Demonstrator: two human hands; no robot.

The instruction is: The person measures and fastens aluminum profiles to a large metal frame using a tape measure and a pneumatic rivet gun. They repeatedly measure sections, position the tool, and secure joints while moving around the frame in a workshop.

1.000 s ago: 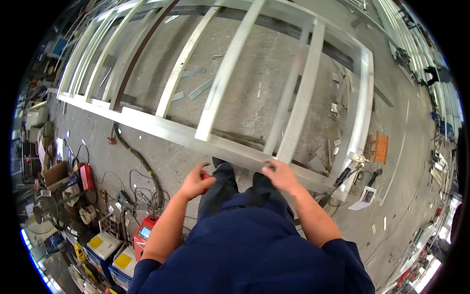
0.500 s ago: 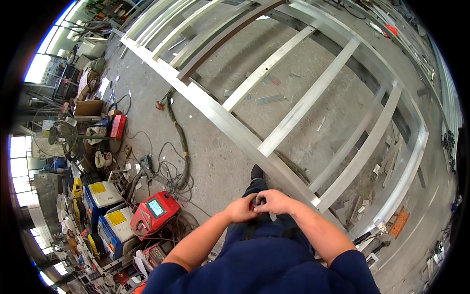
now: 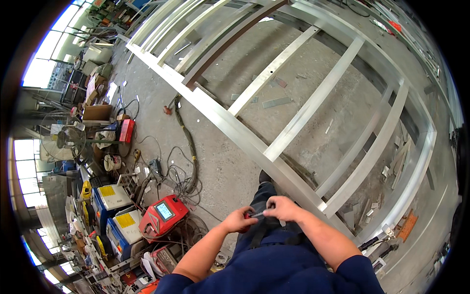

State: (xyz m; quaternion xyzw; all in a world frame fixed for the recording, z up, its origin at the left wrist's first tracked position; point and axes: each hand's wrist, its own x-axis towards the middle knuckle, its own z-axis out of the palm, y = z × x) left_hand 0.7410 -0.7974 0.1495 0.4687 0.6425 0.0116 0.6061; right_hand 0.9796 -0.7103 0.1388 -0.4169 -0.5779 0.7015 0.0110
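In front of my waist, my left hand (image 3: 236, 221) is closed round a small red and dark tape measure (image 3: 248, 214), mostly hidden by the fingers. A short greyish strip of its blade spans the gap to my right hand (image 3: 284, 209), whose thumb and fingers pinch the free end. Both hands hang above my dark trousers, close to the near side of a large welded metal frame (image 3: 223, 116). The frame's long rail runs diagonally past my foot, with several crossbars (image 3: 316, 100) leading off it to the right.
To the left stand a red machine with a lit screen (image 3: 164, 215) and blue-and-white boxes (image 3: 125, 221). Cables and a thick hose (image 3: 188, 139) lie on the concrete floor. A fan (image 3: 62, 137) and clutter line the left wall. Metal offcuts (image 3: 276, 103) lie inside the frame.
My hands have drawn apart from being together, and a strip of the tape now shows between them. The whole view has shifted slightly, with the surroundings lower and further right.
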